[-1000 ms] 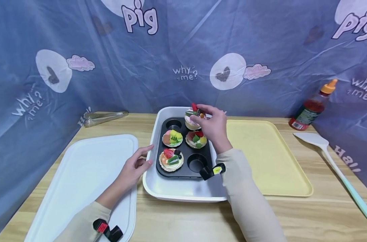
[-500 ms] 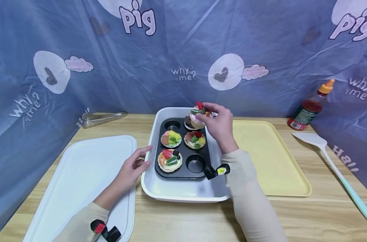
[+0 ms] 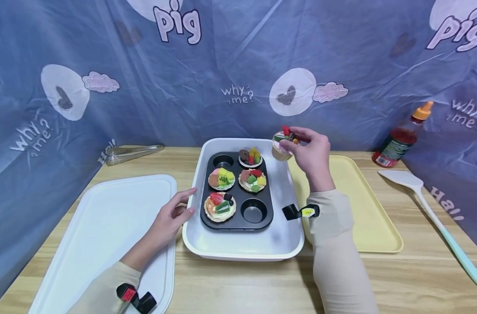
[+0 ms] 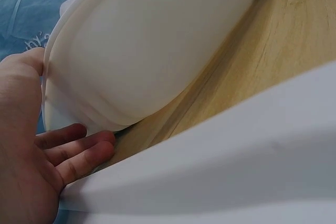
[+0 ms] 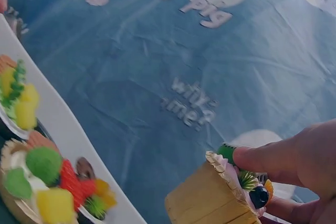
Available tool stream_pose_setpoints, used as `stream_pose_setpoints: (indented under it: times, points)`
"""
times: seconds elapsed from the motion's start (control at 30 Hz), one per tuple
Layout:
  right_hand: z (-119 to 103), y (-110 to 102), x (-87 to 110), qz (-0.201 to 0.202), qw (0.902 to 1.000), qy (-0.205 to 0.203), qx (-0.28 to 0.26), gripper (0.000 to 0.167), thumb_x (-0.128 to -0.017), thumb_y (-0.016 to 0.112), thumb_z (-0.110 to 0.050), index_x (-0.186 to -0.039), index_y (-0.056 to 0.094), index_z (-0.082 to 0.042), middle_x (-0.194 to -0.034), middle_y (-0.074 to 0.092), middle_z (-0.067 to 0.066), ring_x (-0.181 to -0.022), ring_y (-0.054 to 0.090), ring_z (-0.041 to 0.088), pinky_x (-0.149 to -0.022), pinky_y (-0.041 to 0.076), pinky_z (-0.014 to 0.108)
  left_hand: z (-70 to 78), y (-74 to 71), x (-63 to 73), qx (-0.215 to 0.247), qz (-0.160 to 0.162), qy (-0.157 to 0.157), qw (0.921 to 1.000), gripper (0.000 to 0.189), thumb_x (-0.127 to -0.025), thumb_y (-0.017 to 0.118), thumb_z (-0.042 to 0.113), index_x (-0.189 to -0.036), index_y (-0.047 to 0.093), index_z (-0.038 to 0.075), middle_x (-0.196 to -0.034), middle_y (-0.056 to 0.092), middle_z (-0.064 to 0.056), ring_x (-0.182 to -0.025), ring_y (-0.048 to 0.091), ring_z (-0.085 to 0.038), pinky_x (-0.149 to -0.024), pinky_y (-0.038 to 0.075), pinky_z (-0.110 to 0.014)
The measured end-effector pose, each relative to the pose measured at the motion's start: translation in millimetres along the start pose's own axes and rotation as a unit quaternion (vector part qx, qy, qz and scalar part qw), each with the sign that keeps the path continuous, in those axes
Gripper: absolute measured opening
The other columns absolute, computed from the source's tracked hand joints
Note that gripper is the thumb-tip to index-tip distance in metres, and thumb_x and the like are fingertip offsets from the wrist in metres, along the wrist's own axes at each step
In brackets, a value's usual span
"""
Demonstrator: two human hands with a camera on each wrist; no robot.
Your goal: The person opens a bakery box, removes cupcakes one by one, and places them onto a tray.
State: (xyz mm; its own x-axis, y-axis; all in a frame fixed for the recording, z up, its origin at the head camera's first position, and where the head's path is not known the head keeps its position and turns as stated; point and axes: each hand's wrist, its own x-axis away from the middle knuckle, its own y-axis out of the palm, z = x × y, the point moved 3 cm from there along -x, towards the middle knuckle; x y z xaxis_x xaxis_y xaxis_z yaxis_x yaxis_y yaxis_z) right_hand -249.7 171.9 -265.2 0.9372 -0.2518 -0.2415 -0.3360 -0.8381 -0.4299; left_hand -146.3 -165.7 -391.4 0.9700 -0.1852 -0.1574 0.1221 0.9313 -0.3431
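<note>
In the head view, my right hand (image 3: 314,150) pinches a toy cupcake (image 3: 282,148) by its fruit topping, above the far right corner of the white bin (image 3: 246,250). The right wrist view shows the cupcake's pleated tan cup (image 5: 205,198) tilted beneath my fingers. A dark muffin pan (image 3: 236,224) lies in the bin. Several toy fruit tarts sit in its cups, among them a strawberry-topped tart (image 3: 220,207) and a chocolate-and-fruit tart (image 3: 251,158). My left hand (image 3: 171,218) holds the bin's left rim, with several fingers against its outer wall in the left wrist view.
A white tray (image 3: 116,222) lies at left and a yellow tray (image 3: 356,209) at right, partly under the right arm. Metal tongs (image 3: 134,153) rest at back left. A sauce bottle (image 3: 399,139) and a long-handled turner (image 3: 430,207) are at right.
My right hand has lifted the cupcake off the pan's far right area and carried it right, uncovering the chocolate-and-fruit tart. The left hand stays at the bin's rim.
</note>
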Motion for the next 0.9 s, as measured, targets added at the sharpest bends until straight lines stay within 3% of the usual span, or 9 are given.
stream_pose_setpoints:
  times: [0.3, 0.63, 0.9]
  points:
    - [18.0, -24.4, -14.1, 0.022, 0.9987, 0.043, 0.014, 0.048, -0.086, 0.081, -0.017, -0.131, 0.069, -0.01, -0.13, 0.069, 0.013, -0.118, 0.065, 0.023, -0.093, 0.053, 0.024, 1.1, 0.0, 0.1, -0.001, -0.001, -0.003, 1.0, 0.048, -0.102, 0.059, 0.01, -0.149, 0.048, 0.01, -0.122, 0.059, -0.024, -0.084, 0.066, -0.014, -0.077, 0.053, -0.021]
    - [60.2, -23.5, -27.7, 0.014, 0.9913, 0.13, -0.016, 0.051, -0.085, 0.081, -0.01, -0.133, 0.066, -0.008, -0.132, 0.068, 0.014, -0.107, 0.064, 0.01, -0.075, 0.049, 0.011, 0.0, -0.6, 0.3, -0.003, 0.001, -0.001, 1.0, 0.048, -0.101, 0.059, 0.011, -0.148, 0.048, 0.011, -0.123, 0.06, -0.024, -0.084, 0.066, -0.015, -0.077, 0.053, -0.021]
    - [80.8, -18.3, -31.3, 0.007, 0.9892, 0.145, -0.018, 0.052, -0.085, 0.08, -0.007, -0.135, 0.065, -0.007, -0.134, 0.066, 0.015, -0.116, 0.064, 0.019, -0.072, 0.049, 0.011, 0.4, -0.1, -0.4, -0.007, -0.003, -0.007, 0.9999, 0.048, -0.102, 0.059, 0.012, -0.149, 0.048, 0.012, -0.125, 0.059, -0.025, -0.086, 0.066, -0.016, -0.077, 0.052, -0.021]
